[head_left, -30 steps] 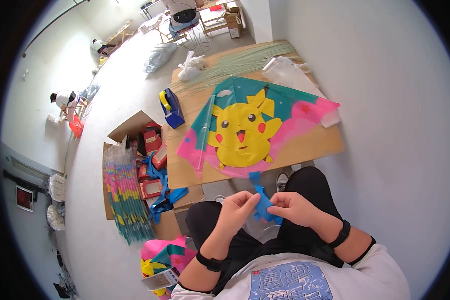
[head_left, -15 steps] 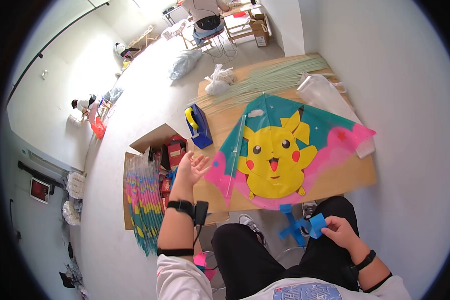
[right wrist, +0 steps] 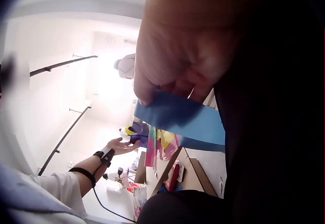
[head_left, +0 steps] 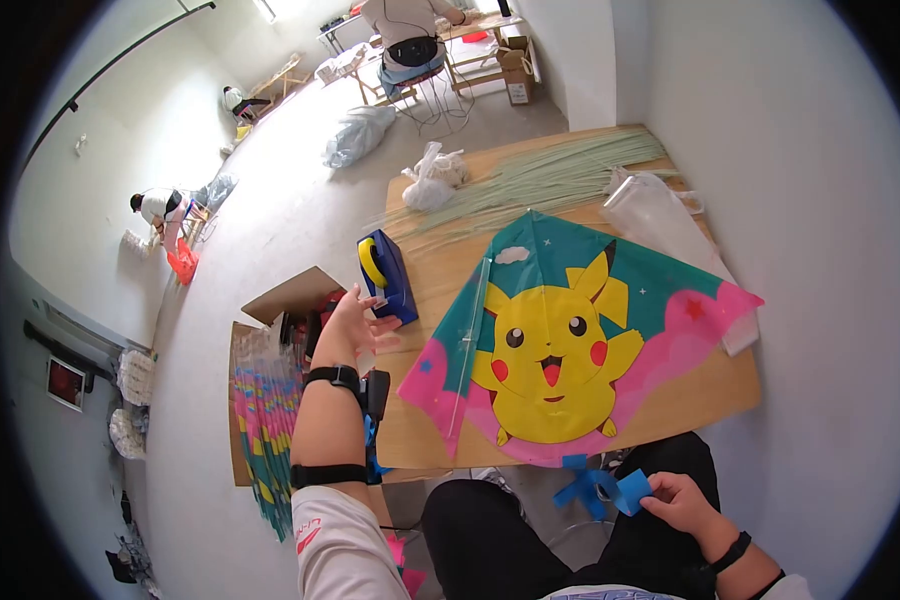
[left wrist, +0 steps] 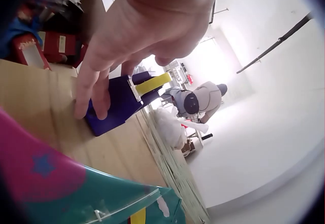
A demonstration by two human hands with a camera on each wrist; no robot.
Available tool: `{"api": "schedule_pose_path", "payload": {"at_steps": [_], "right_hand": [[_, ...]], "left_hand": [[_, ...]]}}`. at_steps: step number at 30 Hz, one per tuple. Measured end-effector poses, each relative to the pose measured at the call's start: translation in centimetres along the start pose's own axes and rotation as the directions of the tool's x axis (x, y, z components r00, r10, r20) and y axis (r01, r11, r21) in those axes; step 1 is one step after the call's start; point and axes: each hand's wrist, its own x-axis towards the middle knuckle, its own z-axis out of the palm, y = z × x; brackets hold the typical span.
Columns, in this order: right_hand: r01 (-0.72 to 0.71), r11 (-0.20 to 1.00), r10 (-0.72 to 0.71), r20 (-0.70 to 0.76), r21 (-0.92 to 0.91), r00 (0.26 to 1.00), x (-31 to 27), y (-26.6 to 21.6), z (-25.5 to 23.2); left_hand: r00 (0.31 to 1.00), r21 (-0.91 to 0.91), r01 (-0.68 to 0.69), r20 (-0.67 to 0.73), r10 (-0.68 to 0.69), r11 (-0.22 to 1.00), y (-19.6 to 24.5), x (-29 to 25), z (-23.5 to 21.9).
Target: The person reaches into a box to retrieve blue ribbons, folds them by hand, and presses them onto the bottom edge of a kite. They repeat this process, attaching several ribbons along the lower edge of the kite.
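A kite (head_left: pixel 555 350) with a yellow cartoon figure on teal and pink lies on the wooden table (head_left: pixel 705 385). The left hand (head_left: pixel 355 325), fingers spread, is at the blue tape dispenser (head_left: pixel 395 285) with its yellow roll; in the left wrist view the fingers (left wrist: pixel 101 99) overlap the dispenser (left wrist: pixel 119 107), and contact cannot be told. Over the lap, the right hand (head_left: pixel 682 502) pinches the end of a blue strip (head_left: pixel 632 492) between thumb and fingers. More of the strip hangs by the kite's lower edge. The right wrist view shows the strip (right wrist: pixel 177 117) under the fingertips.
Thin pale green sticks (head_left: pixel 570 165), a white plastic bag (head_left: pixel 432 180) and clear plastic sheets (head_left: pixel 660 215) lie at the table's back. Left of the table stands a cardboard box (head_left: pixel 295 293) beside a bundle of packed kites (head_left: pixel 268 410). People sit farther off.
The left hand has let go of the blue strip and moved left and forward to the tape dispenser. The right hand has moved to the right, still pinching the strip.
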Motion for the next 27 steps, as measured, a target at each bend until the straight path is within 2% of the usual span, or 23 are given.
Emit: {"api": "schedule_pose_path", "payload": {"at_steps": [5, 8, 10, 11, 13, 14, 16, 23, 27], "right_hand": [[0.025, 0.999, -0.025, 0.002, 0.038, 1.000, 0.3, 0.2, 0.4], [0.030, 0.999, -0.030, -0.007, 0.030, 1.000, 0.3, 0.4, 0.3], [0.037, 0.999, -0.037, -0.011, 0.022, 0.999, 0.3, 0.5, 0.3], [0.033, 0.999, -0.033, -0.013, 0.032, 0.999, 0.3, 0.6, 0.3], [0.031, 0.999, -0.030, -0.015, 0.042, 0.999, 0.2, 0.6, 0.3], [0.034, 0.999, -0.033, -0.014, 0.040, 0.999, 0.2, 0.5, 0.3], [0.040, 0.999, -0.039, -0.008, 0.035, 0.999, 0.2, 0.4, 0.6], [0.038, 0.998, -0.037, -0.012, 0.043, 0.999, 0.0, 0.6, 0.7], [0.032, 0.999, -0.032, -0.012, 0.009, 0.999, 0.1, 0.8, 0.4]], "left_hand": [[0.997, -0.037, 0.051, 0.063, -0.048, 0.998, 0.5, -0.7, 0.0], [0.996, -0.110, 0.025, 0.086, -0.016, 0.994, -0.1, -1.1, -0.2], [0.987, -0.254, 0.021, 0.156, 0.019, 0.967, -0.9, -0.5, -1.0], [0.987, -0.253, 0.020, 0.157, 0.021, 0.967, -1.5, -0.2, -1.3], [0.977, -0.263, -0.112, 0.146, 0.154, 0.958, -3.4, 0.4, -1.5], [0.977, -0.263, -0.114, 0.146, 0.156, 0.958, -4.3, 0.8, -1.5], [0.973, -0.201, -0.218, 0.035, 0.229, 0.955, -6.2, 1.6, -1.4], [0.966, -0.315, -0.256, -0.054, 0.252, 0.914, -8.1, 2.8, -0.3], [0.938, -0.244, -0.346, -0.093, 0.333, 0.906, -8.7, 6.1, -1.5]]}}
